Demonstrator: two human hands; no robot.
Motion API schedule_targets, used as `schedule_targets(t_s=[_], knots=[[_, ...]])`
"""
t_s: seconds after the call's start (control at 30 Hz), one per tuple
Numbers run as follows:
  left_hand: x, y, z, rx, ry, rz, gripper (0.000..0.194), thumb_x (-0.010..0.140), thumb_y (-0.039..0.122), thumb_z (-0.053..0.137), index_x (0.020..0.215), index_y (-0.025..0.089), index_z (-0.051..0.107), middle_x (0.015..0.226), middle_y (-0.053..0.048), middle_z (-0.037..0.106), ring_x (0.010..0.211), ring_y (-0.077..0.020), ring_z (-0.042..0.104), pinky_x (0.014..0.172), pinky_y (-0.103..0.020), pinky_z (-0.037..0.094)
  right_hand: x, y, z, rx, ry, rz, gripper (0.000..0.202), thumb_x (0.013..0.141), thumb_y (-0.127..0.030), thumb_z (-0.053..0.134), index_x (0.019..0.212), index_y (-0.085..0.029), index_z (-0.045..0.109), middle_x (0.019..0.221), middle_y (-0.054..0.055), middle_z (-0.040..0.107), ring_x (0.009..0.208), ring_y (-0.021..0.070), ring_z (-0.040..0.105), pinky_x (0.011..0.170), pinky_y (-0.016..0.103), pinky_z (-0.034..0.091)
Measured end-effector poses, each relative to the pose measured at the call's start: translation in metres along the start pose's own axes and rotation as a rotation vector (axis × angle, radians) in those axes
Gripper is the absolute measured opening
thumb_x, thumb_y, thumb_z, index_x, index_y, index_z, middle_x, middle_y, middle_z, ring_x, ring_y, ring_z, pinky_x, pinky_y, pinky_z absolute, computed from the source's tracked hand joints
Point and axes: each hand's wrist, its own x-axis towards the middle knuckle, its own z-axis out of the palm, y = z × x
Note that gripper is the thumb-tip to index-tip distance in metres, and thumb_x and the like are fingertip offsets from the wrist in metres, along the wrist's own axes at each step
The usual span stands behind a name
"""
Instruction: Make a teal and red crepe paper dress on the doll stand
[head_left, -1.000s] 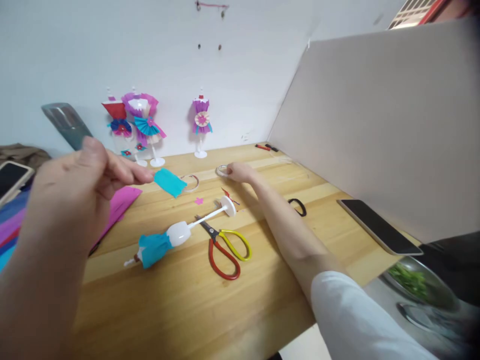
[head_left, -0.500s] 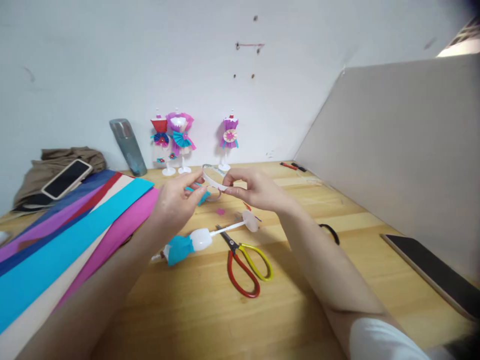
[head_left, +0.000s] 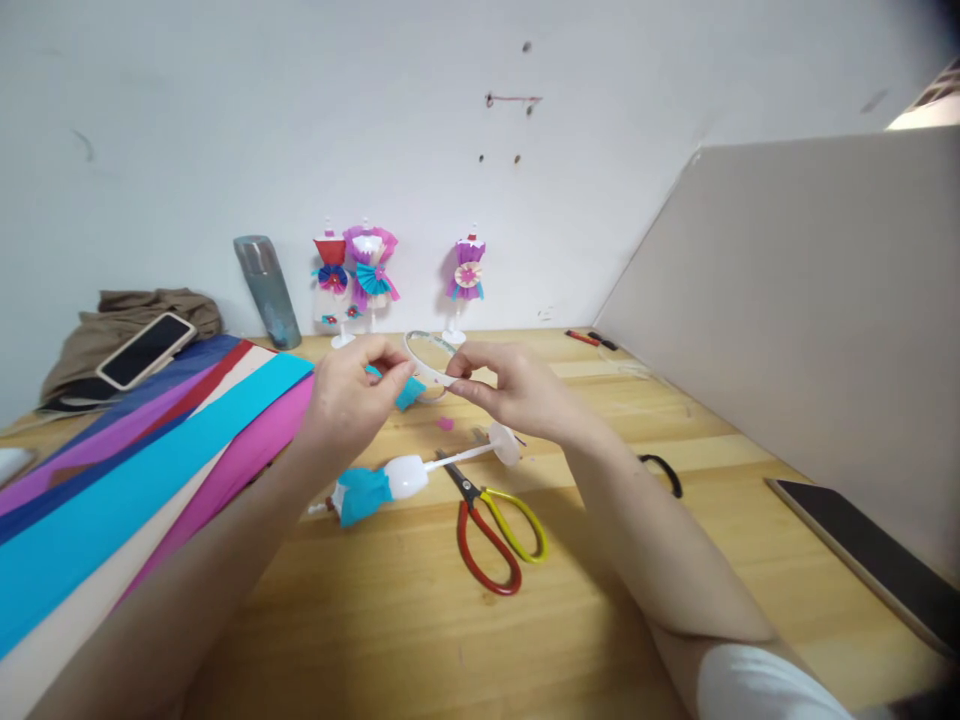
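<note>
Two forearms [head_left: 645, 530] converge; left fingers [head_left: 399, 382] pinch a blue strip [head_left: 410, 393], right fingers [head_left: 480, 394] clasp a white ring [head_left: 428, 373].

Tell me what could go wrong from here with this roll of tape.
The tape roll, gripped at one edge by your right hand, might slip and drop. The blue piece in your left hand could crease or stick to the tape. The scissors lie close beside the mannequin, so a nudge might snag it.

We hold a white ring [head_left: 429, 371], probably tape, in our right hand [head_left: 517, 388]; our left hand [head_left: 352, 392] pinches a blue piece [head_left: 409, 393].
</note>
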Motion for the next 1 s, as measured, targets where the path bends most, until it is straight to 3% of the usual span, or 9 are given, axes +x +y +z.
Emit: schedule_targets(t_s=[0.1, 0.2, 0.3, 0.43, 0.6, 0.8, 1.0], knots=[[0.002, 0.003, -0.004, -0.085, -0.073, -0.025, 0.014, 0.077, 0.026, 0.066, 0.066, 0.018, 0.063, 0.092, -0.007, 0.071, 0.085, -0.02, 0.065, 0.064, -0.028, 0.05, 0.003, 0.007, -0.001, 0.199, -0.026, 0.012, 0.009, 0.085, -0.027, 0.064, 0.081, -0.019, 0.065, 0.078, 0.001, 0.068, 0.075, 0.0161, 0.061, 0.073, 0.03, 0.046], [0.005, 0.006, -0.009, -0.319, -0.232, -0.195, 0.02, 0.076, 0.031, 0.071, 0.067, 0.016, 0.06, 0.114, -0.012, 0.07, 0.086, -0.0209, 0.069, 0.064, -0.028, 0.054, 0.006, 0.015, 0.0, 0.462, -0.062, 0.054, 0.015, 0.081, -0.033, 0.071, 0.082, -0.018, 0.067, 0.075, 0.0, 0.068, 0.071, 0.0149, 0.062, 0.069, 0.029, 0.049], [0.009, 0.004, -0.013, -0.529, -0.365, -0.341, 0.024, 0.075, 0.03, 0.076, 0.069, 0.015, 0.057, 0.105, -0.011, 0.074, 0.076, -0.0175, 0.072, 0.065, -0.026, 0.055, 0.009, 0.023, 0.002, 0.646, -0.086, 0.074, 0.022, 0.076, -0.037, 0.077, 0.08, -0.018, 0.067, 0.075, 0.001, 0.07, 0.071, 0.0142, 0.064, 0.069, 0.028, 0.051], [0.014, -0.004, -0.017, -0.664, -0.459, -0.464, 0.025, 0.076, 0.026, 0.08, 0.072, 0.014, 0.059, 0.085, -0.008, 0.074, 0.073, -0.0166, 0.073, 0.064, -0.023, 0.055, 0.013, 0.033, 0.004, 0.722, -0.097, 0.098, 0.031, 0.071, -0.043, 0.083, 0.078, -0.017, 0.068, 0.07, 0.0, 0.069, 0.066, 0.0131, 0.064, 0.068, 0.028, 0.051], [0.018, -0.01, -0.017, -0.769, -0.481, -0.557, 0.014, 0.084, 0.018, 0.073, 0.08, 0.013, 0.06, 0.082, -0.007, 0.073, 0.072, -0.0155, 0.073, 0.066, -0.023, 0.056, 0.014, 0.044, 0.006, 0.791, -0.067, 0.102, 0.054, 0.071, -0.069, 0.074, 0.078, -0.016, 0.068, 0.064, 0.002, 0.066, 0.061, 0.0136, 0.059, 0.063, 0.029, 0.046], [0.016, -0.005, -0.018, -0.819, -0.468, -0.611, 0.009, 0.084, 0.014, 0.072, 0.081, 0.012, 0.064, 0.084, -0.006, 0.073, 0.078, -0.0145, 0.071, 0.074, -0.025, 0.057, 0.016, 0.049, 0.01, 0.807, -0.094, 0.061, 0.045, 0.071, -0.059, 0.08, 0.077, -0.016, 0.066, 0.067, 0.001, 0.065, 0.065, 0.0131, 0.058, 0.068, 0.028, 0.045], [0.012, -0.004, -0.02, -0.79, -0.486, -0.54, 0.017, 0.082, 0.022, 0.077, 0.074, 0.015, 0.064, 0.089, -0.007, 0.073, 0.087, -0.0163, 0.07, 0.083, -0.027, 0.055, 0.021, 0.051, 0.017, 0.837, -0.035, 0.101, 0.05, 0.067, -0.064, 0.079, 0.077, -0.017, 0.065, 0.065, 0.001, 0.063, 0.064, 0.0147, 0.056, 0.068, 0.03, 0.045]])
